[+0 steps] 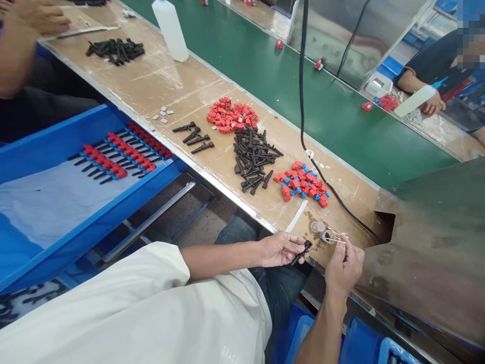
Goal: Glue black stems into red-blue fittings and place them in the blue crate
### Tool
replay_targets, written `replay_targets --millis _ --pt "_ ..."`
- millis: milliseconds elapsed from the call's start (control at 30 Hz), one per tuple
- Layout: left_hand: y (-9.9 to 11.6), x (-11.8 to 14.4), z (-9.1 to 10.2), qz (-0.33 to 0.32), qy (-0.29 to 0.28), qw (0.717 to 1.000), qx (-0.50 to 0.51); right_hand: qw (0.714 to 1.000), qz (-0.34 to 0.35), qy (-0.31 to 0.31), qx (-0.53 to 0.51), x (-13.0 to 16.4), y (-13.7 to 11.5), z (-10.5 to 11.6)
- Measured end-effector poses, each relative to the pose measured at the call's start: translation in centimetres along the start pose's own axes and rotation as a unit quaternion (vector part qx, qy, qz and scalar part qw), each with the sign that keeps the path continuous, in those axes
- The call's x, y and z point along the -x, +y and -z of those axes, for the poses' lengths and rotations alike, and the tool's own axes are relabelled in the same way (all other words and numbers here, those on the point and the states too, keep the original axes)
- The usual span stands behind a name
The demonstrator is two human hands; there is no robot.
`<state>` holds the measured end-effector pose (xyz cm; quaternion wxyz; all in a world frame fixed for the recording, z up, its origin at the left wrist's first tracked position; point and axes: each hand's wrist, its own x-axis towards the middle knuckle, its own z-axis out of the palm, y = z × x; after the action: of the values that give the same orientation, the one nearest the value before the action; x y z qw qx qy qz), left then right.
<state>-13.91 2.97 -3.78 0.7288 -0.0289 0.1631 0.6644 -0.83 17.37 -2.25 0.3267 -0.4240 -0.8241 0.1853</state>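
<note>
My left hand (281, 248) grips a black plastic piece (307, 245) between thumb and fingers, at the table's front edge. My right hand (345, 264) pinches a thin pale stick (335, 240), whose far end is at a small cup (324, 236) with dark contents. Beside that cup stands a small clear cup (317, 227). Wet spots lie on the tabletop around both. Just beyond is a pile of red and blue parts (303, 183). Farther left lie a heap of black pieces (253, 156) and a pile of red parts (232, 115).
Several black pieces (194, 135) lie in a row, near small white bits (163, 114). A blue tray (91, 228) holds rows of assembled parts. A black cable (302, 101) hangs across the table. A bottle (171, 30) stands far left. Other people sit left and across the green belt (242, 65).
</note>
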Motion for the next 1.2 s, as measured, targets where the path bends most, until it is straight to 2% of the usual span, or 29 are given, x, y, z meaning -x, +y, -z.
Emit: replay_targets --millis 67,167,233,267,333,400,433,533,600,733,867,967,1033,1067,1133,1200 --pt "0.2 0.3 0.2 -0.005 0.000 1.000 0.002 1.000 -0.007 0.013 0.012 0.0 -0.2 0.6" --pt "0.8 1.2 0.8 -0.019 -0.001 1.000 0.016 0.997 -0.005 0.074 -0.002 0.0 -1.9 2.0" --pt "1.4 2.0 1.3 -0.032 0.002 0.999 0.031 0.994 0.033 0.102 -0.017 -0.1 -3.8 2.4" --pt "1.7 2.4 1.5 -0.041 0.004 0.998 0.038 0.994 0.063 0.087 -0.028 -0.2 -4.9 2.1" --pt "2.4 3.3 1.7 -0.065 0.003 0.997 0.052 0.990 0.132 -0.003 -0.048 -0.5 -6.9 0.7" --pt "3.0 4.2 1.8 -0.096 -0.004 0.993 0.063 0.975 0.192 -0.103 -0.049 -0.9 -8.6 -1.9" --pt "3.3 4.6 1.8 -0.111 -0.008 0.992 0.066 0.968 0.213 -0.130 -0.034 -1.2 -9.3 -3.3" --pt "4.1 5.5 1.8 -0.144 -0.001 0.987 0.069 0.961 0.239 -0.126 0.063 -1.9 -10.9 -7.4" --pt "4.4 5.8 1.9 -0.161 0.011 0.985 0.064 0.956 0.234 -0.114 0.136 -2.2 -11.6 -9.0" --pt "4.9 6.1 2.3 -0.178 0.018 0.982 0.054 0.944 0.221 -0.117 0.217 -2.4 -12.6 -10.4" --pt "5.2 6.0 2.5 -0.182 0.027 0.981 0.062 0.953 0.215 -0.125 0.175 -2.2 -12.4 -10.6" --pt "5.3 6.0 2.6 -0.187 0.033 0.980 0.058 0.983 0.147 -0.113 0.009 -1.9 -11.7 -9.8" --pt "5.3 6.0 2.6 -0.191 0.034 0.980 0.051 0.978 0.034 -0.139 -0.154 -1.6 -11.1 -8.6" --pt "5.3 6.0 2.6 -0.192 0.033 0.980 0.046 0.956 -0.034 -0.168 -0.237 -1.3 -10.8 -7.7" --pt "5.3 6.0 2.5 -0.192 0.031 0.980 0.031 0.885 -0.155 -0.228 -0.374 -0.7 -10.2 -5.9" --pt "5.1 5.8 2.1 -0.184 0.030 0.982 0.008 0.820 -0.228 -0.255 -0.460 0.1 -9.9 -4.1"
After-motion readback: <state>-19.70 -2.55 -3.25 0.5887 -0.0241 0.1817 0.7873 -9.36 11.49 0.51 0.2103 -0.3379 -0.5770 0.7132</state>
